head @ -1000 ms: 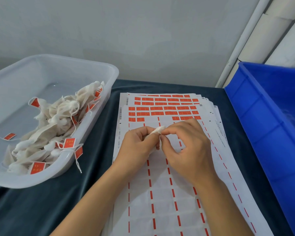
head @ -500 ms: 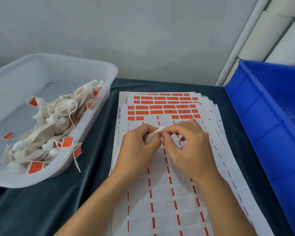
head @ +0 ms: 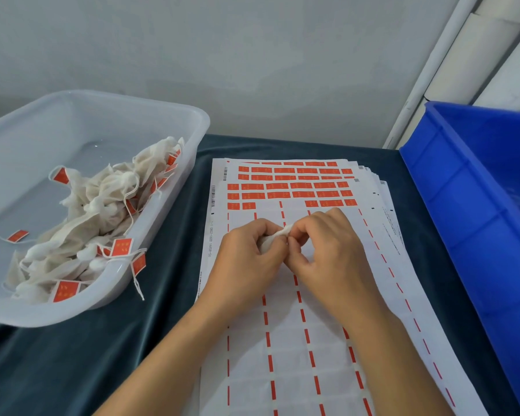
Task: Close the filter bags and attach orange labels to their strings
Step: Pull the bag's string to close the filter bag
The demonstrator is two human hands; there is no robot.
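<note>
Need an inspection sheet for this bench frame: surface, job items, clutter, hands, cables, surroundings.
Surface: dark cloth covers the table.
Job's things: stack of label sheets, orange labels left only in the far rows; one white filter bag held above it; finished bags with labels piled in clear tub at left.
Clutter: nothing seen.
Hands: left hand grips the filter bag; right hand pinches its top.
Cables: nothing seen.
Surroundings: blue bin at right, pale wall behind, white pipes in the corner.
</note>
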